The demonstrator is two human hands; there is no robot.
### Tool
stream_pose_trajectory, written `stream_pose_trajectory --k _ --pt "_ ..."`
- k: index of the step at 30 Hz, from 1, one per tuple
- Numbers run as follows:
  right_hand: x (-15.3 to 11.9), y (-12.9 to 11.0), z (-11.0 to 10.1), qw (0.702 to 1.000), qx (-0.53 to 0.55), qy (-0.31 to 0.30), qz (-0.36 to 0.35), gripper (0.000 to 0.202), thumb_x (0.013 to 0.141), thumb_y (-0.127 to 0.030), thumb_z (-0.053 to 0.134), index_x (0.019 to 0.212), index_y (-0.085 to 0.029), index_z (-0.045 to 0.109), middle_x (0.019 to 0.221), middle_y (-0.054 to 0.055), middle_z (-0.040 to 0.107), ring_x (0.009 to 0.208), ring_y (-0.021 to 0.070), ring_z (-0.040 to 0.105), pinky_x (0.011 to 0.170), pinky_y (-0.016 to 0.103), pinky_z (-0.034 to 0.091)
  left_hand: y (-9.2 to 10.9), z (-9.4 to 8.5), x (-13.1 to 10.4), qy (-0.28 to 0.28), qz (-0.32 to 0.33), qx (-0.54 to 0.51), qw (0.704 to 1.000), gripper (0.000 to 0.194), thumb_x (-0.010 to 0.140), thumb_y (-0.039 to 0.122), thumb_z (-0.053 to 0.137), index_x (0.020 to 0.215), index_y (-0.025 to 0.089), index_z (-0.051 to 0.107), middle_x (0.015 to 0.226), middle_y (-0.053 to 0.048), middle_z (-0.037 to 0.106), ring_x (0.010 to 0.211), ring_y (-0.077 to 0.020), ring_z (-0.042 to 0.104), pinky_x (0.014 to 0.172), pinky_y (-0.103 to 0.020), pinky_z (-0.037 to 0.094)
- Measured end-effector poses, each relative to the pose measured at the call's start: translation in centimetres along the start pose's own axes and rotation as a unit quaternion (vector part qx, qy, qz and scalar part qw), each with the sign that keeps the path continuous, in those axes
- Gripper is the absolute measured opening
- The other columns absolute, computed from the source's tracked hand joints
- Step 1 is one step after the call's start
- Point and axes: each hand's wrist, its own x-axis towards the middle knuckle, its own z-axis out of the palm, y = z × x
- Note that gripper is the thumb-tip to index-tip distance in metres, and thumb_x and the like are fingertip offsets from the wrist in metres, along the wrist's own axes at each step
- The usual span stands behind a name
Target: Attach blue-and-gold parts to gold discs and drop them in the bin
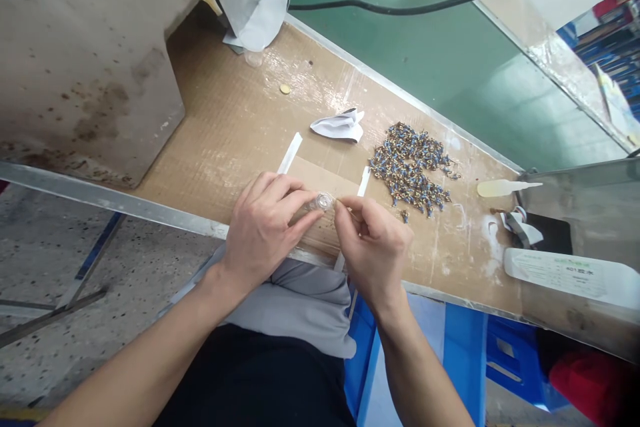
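My left hand point(273, 220) is closed round a small clear cylinder point(324, 201), whose ringed round end faces up between thumb and fingers. Right beside that end, my right hand point(373, 233) pinches thumb and forefinger together with the other fingers curled in. Whatever sits in this pinch is too small to make out. Both hands are over the front edge of the cardboard-covered bench point(200, 173). Just beyond the right hand lies a heap of small blue and brass-coloured parts point(413, 167), with one loose part point(405, 216) near it.
A folded grey-white cloth point(339, 125) lies behind the hands. White tape strips point(290, 153) mark the cardboard. At right are a dropper bottle point(503, 188), a large white bottle point(570, 275) and a black pad point(550, 233). A stained panel point(90, 67) stands left; a black cable point(400, 11) crosses above.
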Motion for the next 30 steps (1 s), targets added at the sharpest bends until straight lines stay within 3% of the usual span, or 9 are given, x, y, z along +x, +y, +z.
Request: stream_pose_trajectory --k 30 --pt "-0.09 -0.24 0.13 1.000 -0.018 -0.012 0.002 0.014 0.109 -0.021 0.070 0.096 -0.021 0.077 0.072 -0.003 0.069 0.062 0.0121 0.060 0.066 0.027 0.043 -0.06 0.02 -0.10 -0.006 0.001 0.004 1.000 0.016 0.106 0.035 0.083 0.115 0.022 0.082 0.112 -0.007 0.081 0.104 -0.0298 0.068 0.092 -0.047 0.057"
